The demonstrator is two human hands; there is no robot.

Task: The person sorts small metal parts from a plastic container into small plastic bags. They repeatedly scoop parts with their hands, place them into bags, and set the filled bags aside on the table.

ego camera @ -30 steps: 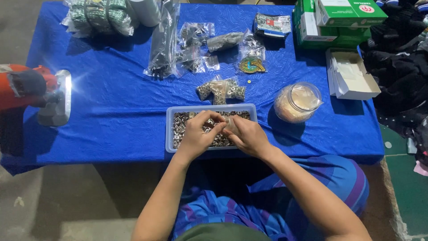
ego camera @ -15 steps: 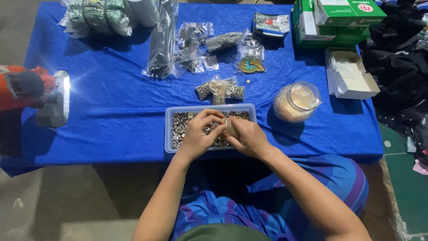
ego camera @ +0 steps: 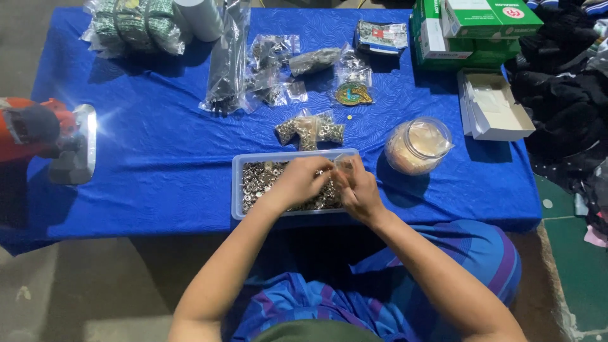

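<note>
Together, we are pinching a small clear bag point(ego camera: 344, 166) between left hand point(ego camera: 303, 180) and right hand point(ego camera: 358, 190), over the tray point(ego camera: 237, 183) of metal rings point(ego camera: 256, 179) so spills are landing inside

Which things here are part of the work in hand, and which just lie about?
In hand:
left hand
right hand
tray of small metal fasteners
small clear bag

Lying about:
filled small bags
clear plastic jar
green boxes
open white box
black bundle in plastic
</note>
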